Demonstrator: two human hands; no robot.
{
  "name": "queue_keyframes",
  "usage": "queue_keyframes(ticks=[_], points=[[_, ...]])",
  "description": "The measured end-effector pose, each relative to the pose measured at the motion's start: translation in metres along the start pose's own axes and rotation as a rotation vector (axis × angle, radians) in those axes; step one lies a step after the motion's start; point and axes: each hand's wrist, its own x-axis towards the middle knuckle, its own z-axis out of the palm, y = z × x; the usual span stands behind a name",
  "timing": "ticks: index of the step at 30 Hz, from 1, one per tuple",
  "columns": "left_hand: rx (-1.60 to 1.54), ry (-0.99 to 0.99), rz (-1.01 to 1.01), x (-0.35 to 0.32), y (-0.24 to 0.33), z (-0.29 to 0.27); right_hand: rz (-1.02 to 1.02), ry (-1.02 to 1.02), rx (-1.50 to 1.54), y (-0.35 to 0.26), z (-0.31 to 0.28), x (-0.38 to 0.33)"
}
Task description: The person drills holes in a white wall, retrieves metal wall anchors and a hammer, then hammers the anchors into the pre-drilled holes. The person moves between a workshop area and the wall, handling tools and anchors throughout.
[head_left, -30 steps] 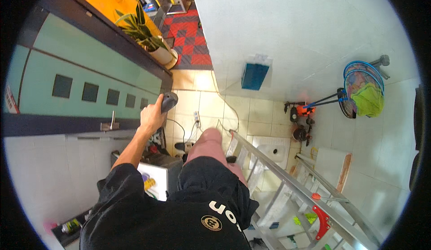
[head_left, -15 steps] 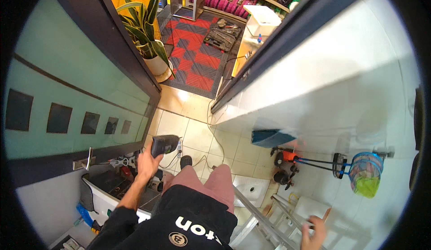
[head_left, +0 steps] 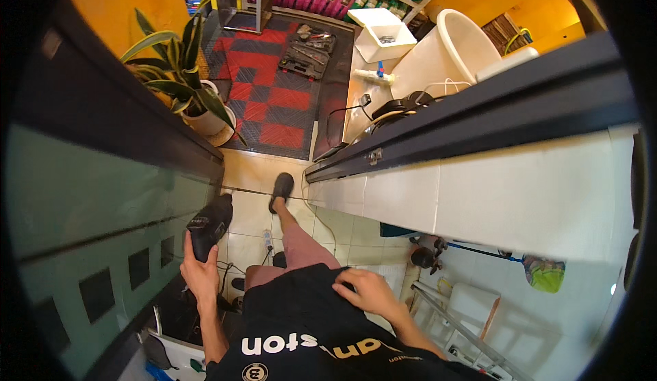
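Note:
A black power drill (head_left: 211,227) is gripped in my left hand (head_left: 200,277), held beside the greenish glass door at the left. Its front end points away from me, toward the doorway. My right hand (head_left: 369,291) is in front of my waist against my black shirt (head_left: 287,312), fingers loosely bent and thumb apart, with nothing visible in it. One foot in a dark clog (head_left: 282,187) is stretched forward on the pale floor tiles near the threshold.
A door frame (head_left: 479,114) and white tiled wall stand at the right. Past the threshold are a potted snake plant (head_left: 202,111), a red and grey mat (head_left: 256,94), an open tool case (head_left: 308,56) and a white tub (head_left: 465,46). An aluminium ladder (head_left: 452,319) stands lower right; a power strip (head_left: 267,239) lies on the floor.
I have stepped toward the doorway, one leg now forward. The drill in my left hand has moved left, nearer the door. My right hand has come in from the lower right to my waist.

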Motion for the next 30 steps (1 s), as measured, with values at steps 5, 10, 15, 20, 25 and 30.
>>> queue_keyframes(ticks=[5, 10, 15, 20, 25, 30], points=[[0.022, -0.002, 0.063, 0.096, 0.076, 0.030, -0.112, 0.015, 0.128, 0.008, -0.022, 0.119], [0.012, -0.104, -0.037, 0.215, 0.138, 0.063, -0.057, 0.106, 0.116, -0.040, -0.080, 0.193], [-0.064, -0.063, 0.136, 0.320, 0.195, 0.122, 0.077, 0.217, 0.149, -0.044, -0.131, 0.255], [-0.094, -0.205, 0.200, 0.425, 0.240, 0.175, 0.198, 0.329, 0.281, -0.021, -0.163, 0.333], [0.012, -0.248, 0.260, 0.526, 0.289, 0.229, 0.280, 0.666, 0.159, -0.004, -0.211, 0.441], [-0.120, -0.204, 0.046, 0.599, 0.346, 0.266, 0.512, 0.996, 0.260, 0.014, -0.315, 0.514]])
